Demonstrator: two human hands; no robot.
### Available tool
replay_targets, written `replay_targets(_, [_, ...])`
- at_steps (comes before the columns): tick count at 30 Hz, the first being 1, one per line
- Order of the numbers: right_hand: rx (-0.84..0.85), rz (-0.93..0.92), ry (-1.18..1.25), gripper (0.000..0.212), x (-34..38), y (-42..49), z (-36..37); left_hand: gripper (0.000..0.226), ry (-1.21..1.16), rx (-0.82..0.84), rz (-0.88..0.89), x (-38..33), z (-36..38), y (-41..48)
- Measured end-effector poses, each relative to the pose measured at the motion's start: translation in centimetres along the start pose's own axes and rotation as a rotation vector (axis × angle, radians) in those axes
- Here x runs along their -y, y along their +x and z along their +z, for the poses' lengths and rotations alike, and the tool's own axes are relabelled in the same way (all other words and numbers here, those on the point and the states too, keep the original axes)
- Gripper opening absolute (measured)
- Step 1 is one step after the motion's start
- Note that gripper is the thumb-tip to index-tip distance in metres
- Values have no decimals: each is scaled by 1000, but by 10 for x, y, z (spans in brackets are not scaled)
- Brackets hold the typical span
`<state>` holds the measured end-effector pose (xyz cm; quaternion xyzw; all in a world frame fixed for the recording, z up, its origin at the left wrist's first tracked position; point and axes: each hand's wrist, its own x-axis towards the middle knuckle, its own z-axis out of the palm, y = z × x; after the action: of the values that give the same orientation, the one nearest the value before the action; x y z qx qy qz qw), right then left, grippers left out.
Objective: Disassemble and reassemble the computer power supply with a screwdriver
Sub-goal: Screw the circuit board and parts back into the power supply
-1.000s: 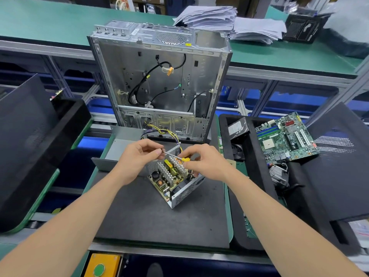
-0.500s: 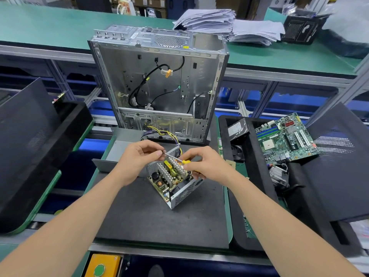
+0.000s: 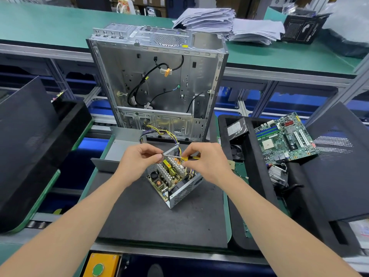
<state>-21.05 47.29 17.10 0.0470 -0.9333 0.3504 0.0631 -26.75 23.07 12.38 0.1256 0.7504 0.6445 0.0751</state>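
Note:
The opened power supply (image 3: 175, 184) sits tilted on the black mat (image 3: 159, 216), its circuit board and heat sinks showing. Its grey metal cover (image 3: 117, 152) lies at the mat's far left. Above the supply, my right hand (image 3: 207, 164) grips the yellow handle of a screwdriver (image 3: 175, 156), which lies level and points left. My left hand (image 3: 137, 160) pinches the metal tip of the shaft; whether a screw sits there is hidden. Yellow and black wires (image 3: 159, 132) run from the supply toward the case.
An empty computer case (image 3: 157, 84) stands upright just behind the mat. A black tray (image 3: 249, 140) on the right holds a motherboard (image 3: 285, 136), a hard drive and a fan. Black side panels lean at far left and right. Paper stacks lie on the green bench behind.
Both hands stay at the screwdriver over the power supply, hardly moved. The view has shifted slightly.

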Motion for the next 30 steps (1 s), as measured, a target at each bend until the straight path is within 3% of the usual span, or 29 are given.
replay_targets(6, [34,184,600,1,3,2,-1,14,-184,-50,-55,4,4,0])
replay_targets(10, [-58,270,874,8,4,6,-4,15,-140,-26,-73,3,4,-3])
replay_targets(18, [-203,286,864,13,8,10,-2,12,41,-31,-64,-1,7,-8])
replay_targets(27, [-181,333,874,10,8,14,-6,14,-173,46,-60,2,-1,-8])
replay_targets(30, [-184,334,864,10,6,15,-7,21,-174,-7,-103,4,-3,-6])
